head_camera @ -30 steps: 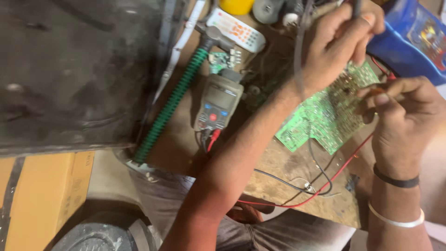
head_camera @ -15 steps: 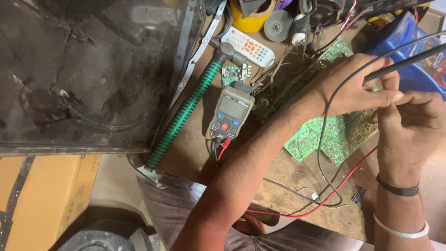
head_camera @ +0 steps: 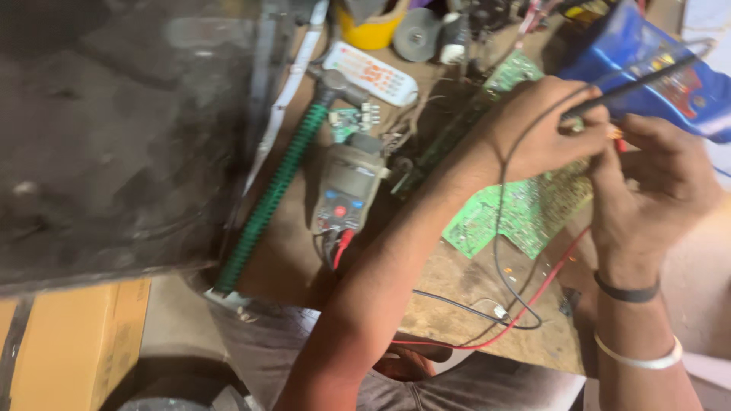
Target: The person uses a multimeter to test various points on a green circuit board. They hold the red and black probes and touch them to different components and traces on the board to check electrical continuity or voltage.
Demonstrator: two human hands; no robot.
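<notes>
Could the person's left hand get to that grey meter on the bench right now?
Probably yes: the meter lies uncovered beside the left forearm, but the left hand is holding a black probe.

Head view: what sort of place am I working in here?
Probably an electronics repair bench: a grey handheld multimeter with red and black leads, a bare green circuit board, and a black probe in the left hand.

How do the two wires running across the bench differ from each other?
The black lead climbs up to the dark probe gripped in the left hand. The red lead rises toward the right hand; its tip is hidden. Black loops widely; red runs straighter. Both are thin and cross below the green circuit board.
</notes>
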